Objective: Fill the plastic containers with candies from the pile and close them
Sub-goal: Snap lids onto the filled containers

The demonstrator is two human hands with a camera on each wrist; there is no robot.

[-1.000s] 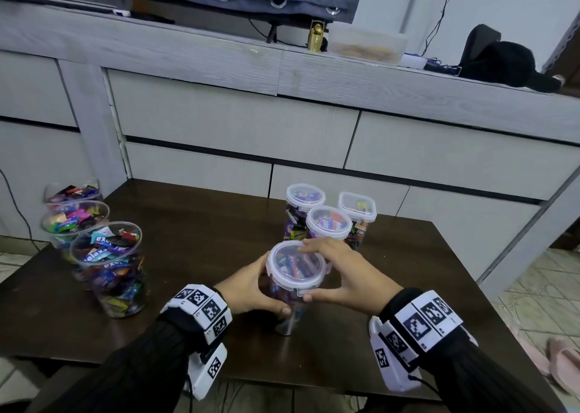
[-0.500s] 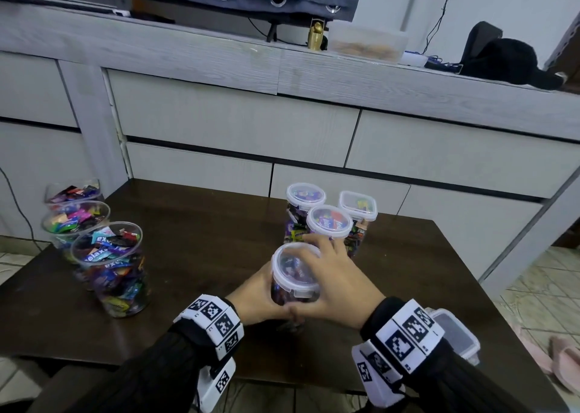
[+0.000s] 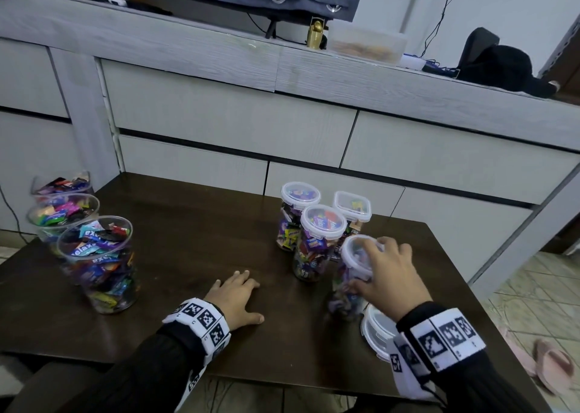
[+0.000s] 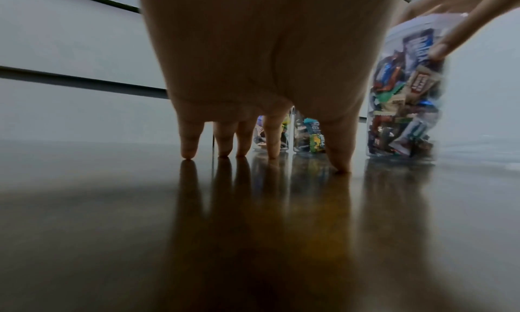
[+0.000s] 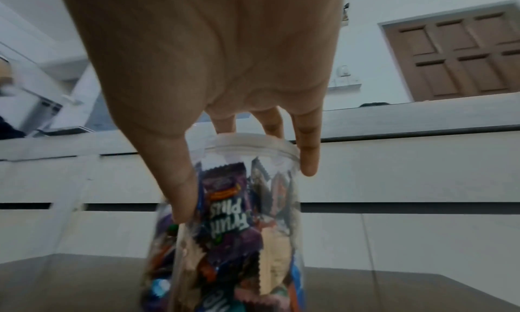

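Head view: since a moment ago the left hand (image 3: 236, 299) has let go and now lies flat, fingers spread, on the dark table (image 3: 175, 255). The right hand (image 3: 387, 274) alone grips the lidded candy container (image 3: 353, 274) from above, moved right beside three closed containers (image 3: 318, 240). An empty container (image 3: 375, 334) sits by the right wrist; open candy cups (image 3: 97, 258) stand far left.

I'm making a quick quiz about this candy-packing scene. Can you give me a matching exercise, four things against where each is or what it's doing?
Things
1. left hand
2. right hand
3. open candy cups
4. spare lid

States
A. lying on the table under the right wrist
B. gripping a closed candy container
C. fingertips resting on the table
D. lined up at the table's left edge

Pairs: 1-C, 2-B, 3-D, 4-A
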